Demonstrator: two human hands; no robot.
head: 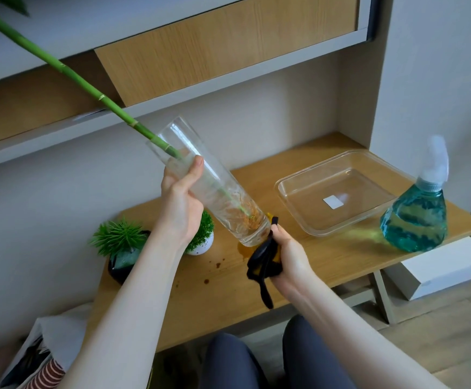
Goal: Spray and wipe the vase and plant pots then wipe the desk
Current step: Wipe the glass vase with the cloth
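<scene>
No readable writing. Left grip [182,192] wraps tilted vase [214,186]; right grip [287,254] clutches cloth [262,262] at vase base. Spray bottle [416,217], clear tray [307,220] right of grips; plant pots [124,262] under left wrist.

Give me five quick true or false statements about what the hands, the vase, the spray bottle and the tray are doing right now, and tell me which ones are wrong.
1. The left hand grips the glass vase, which is tilted. True.
2. The right hand holds the spray bottle. False: it holds a cloth at the vase's base; the spray bottle stands alone on the desk.
3. A green stalk sticks out of the vase. True.
4. The clear tray holds the two small plants. False: both plants sit on the desk, left of the vase.
5. The spray bottle holds blue-green liquid. True.
</scene>
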